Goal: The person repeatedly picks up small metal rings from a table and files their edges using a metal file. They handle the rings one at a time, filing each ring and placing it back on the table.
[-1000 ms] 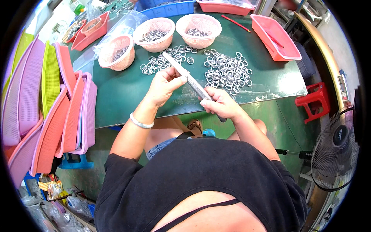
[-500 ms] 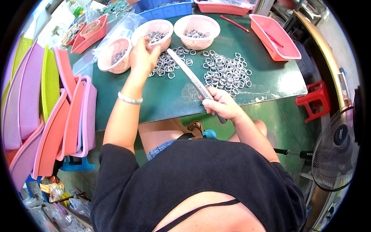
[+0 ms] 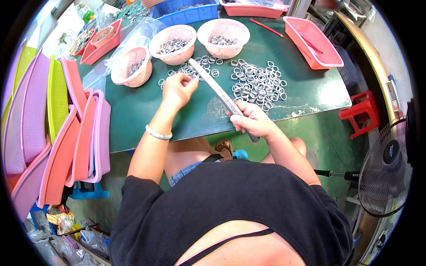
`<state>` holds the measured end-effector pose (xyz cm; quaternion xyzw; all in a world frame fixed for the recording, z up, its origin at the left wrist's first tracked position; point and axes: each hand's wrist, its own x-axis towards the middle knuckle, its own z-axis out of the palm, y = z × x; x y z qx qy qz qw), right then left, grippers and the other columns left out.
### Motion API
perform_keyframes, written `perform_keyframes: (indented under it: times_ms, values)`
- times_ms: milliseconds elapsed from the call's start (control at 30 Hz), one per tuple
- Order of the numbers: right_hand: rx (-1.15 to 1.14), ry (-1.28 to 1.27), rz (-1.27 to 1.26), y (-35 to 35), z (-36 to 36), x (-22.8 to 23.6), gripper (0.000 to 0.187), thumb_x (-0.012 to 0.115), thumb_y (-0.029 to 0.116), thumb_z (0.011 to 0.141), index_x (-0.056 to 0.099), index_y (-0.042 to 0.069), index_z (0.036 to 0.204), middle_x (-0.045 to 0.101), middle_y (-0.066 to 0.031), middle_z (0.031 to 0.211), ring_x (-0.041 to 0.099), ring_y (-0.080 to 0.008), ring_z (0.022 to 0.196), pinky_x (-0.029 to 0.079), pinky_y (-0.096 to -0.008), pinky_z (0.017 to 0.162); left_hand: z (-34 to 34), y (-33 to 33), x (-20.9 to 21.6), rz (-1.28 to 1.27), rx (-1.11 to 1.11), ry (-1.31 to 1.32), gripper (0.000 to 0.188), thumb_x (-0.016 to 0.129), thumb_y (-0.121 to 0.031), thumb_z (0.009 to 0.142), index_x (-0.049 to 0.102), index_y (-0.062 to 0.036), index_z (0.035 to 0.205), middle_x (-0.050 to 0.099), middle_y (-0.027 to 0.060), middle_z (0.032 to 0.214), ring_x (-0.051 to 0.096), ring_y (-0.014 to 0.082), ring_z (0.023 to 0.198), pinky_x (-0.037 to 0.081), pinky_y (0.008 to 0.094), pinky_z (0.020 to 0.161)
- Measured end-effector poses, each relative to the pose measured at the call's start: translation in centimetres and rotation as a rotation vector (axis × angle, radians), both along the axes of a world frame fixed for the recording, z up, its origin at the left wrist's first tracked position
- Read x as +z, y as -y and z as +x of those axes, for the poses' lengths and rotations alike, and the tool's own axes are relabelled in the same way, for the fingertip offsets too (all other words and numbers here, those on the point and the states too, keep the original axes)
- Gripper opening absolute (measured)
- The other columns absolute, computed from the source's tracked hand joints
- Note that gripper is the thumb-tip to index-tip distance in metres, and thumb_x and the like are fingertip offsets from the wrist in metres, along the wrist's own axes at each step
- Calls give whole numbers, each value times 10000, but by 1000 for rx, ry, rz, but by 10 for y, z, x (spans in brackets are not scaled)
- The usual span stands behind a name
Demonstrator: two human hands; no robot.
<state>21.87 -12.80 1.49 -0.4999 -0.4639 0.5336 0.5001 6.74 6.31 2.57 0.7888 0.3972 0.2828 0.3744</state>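
My right hand [image 3: 252, 119] is wrapped round the dark lower end of a tapered ring mandrel [image 3: 213, 85]. The metal rod points up and left over the table, its tip close to a small group of metal rings [image 3: 205, 63]. Left of the rod is my left hand [image 3: 178, 91], wearing a pale bangle, with fingers pinched together near the rod's side; whatever is between the fingertips is too small to make out. A larger heap of rings [image 3: 257, 82] lies right of the mandrel. Beyond the hands stand pink baskets holding rings: left [image 3: 120, 71], middle [image 3: 175, 57] and right [image 3: 228, 52].
A red tray [image 3: 326, 64] and a red pencil-like stick [image 3: 268, 28] lie at the far right of the green table [image 3: 155, 133]. Stacked plastic baskets [image 3: 57, 111] crowd the left side. A blue bin [image 3: 186, 15] stands behind. A fan [image 3: 386, 173] and red stool [image 3: 359, 113] are right.
My left hand has come out of the middle pink basket, back toward me and rightward to beside the mandrel. My right hand still holds the mandrel in nearly the same place.
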Motion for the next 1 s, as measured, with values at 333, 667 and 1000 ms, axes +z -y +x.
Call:
perform_keyframes:
  times_ms: [333, 667, 1000]
  values:
    - [26, 89, 20, -1, -2, 5, 158, 546, 157, 824, 527, 34, 921, 494, 26, 640, 471, -34, 536, 376, -175, 463, -13, -16, 31, -495, -469, 581, 183, 610, -98, 785, 593, -21, 949, 591, -4, 809, 526, 61, 711, 426, 198, 662]
    - [52, 130, 20, 0, -1, 0, 178, 561, 181, 815, 531, 35, 912, 496, 25, 646, 463, -36, 540, 371, -184, 467, -9, 32, 10, -664, -563, 434, 208, 657, -74, 750, 612, -36, 949, 600, -3, 860, 531, 65, 773, 424, 210, 705]
    - [25, 119, 30, -1, -4, 4, 172, 552, 156, 821, 531, 24, 928, 491, 27, 635, 459, -34, 531, 370, -176, 465, -11, 40, 12, -661, -511, 438, 255, 630, -56, 749, 582, 3, 993, 600, 40, 906, 546, 116, 846, 424, 252, 797]
